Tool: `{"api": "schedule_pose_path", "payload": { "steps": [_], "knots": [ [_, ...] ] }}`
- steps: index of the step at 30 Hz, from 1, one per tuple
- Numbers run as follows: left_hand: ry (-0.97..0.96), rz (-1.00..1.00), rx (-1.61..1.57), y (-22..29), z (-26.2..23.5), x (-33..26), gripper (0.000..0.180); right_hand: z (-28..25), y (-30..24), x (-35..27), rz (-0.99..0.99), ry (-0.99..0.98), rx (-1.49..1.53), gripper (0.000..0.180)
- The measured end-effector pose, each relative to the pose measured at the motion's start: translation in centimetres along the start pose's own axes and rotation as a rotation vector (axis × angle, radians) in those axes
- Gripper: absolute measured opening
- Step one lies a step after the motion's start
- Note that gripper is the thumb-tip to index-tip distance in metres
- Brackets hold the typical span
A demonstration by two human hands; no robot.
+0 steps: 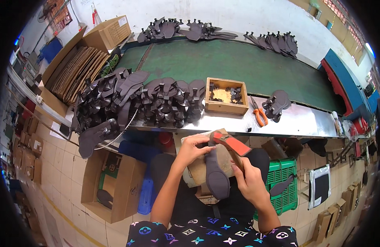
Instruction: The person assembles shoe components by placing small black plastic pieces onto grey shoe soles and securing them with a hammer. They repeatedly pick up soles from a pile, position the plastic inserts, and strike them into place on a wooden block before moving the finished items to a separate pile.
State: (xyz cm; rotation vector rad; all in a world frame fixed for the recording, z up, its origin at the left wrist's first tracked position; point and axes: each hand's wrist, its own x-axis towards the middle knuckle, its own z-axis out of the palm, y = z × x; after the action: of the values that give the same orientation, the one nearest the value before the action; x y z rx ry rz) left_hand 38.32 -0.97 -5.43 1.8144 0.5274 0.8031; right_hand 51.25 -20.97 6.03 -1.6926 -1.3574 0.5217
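My left hand [193, 150] pinches the narrow far end of a dark grey shoe sole [217, 182]. The sole lies lengthwise over a worn block [198, 169] between my knees, its broad end toward me. In my right hand [249, 181] is the wooden handle of a hammer with a red head [235, 144]. The hammer head is over the sole's far end, close to my left fingertips, and partly hides that end. Whether the head touches the sole, I cannot tell.
A green conveyor [223, 55] with a metal edge runs ahead. On that edge are piled heeled soles [165, 99], a wooden box [227, 108] of small black pieces, and orange-handled pliers [260, 115]. A cardboard box [130, 191] stands left, a green crate [282, 181] right.
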Motion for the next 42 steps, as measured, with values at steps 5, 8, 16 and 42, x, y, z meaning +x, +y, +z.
{"api": "schedule_pose_path", "payload": {
  "steps": [5,8,16,42],
  "knots": [
    [-0.044,-0.121,-0.003,2.4,-0.1,-0.2,0.080,0.6,1.7,0.2,0.202,-0.180,-0.146,0.020],
    [-0.022,-0.046,0.326,2.7,0.3,-1.4,0.116,-0.3,-0.2,-0.5,0.016,-0.030,-0.059,0.026],
    [-0.068,-0.082,0.601,3.2,0.5,-1.8,0.131,0.7,2.8,-1.3,-0.051,-0.012,-0.101,0.030],
    [-0.364,-0.301,-0.496,14.7,0.9,-10.3,0.023,1.7,4.3,2.2,-0.354,-0.256,-0.603,0.038]
  ]
}}
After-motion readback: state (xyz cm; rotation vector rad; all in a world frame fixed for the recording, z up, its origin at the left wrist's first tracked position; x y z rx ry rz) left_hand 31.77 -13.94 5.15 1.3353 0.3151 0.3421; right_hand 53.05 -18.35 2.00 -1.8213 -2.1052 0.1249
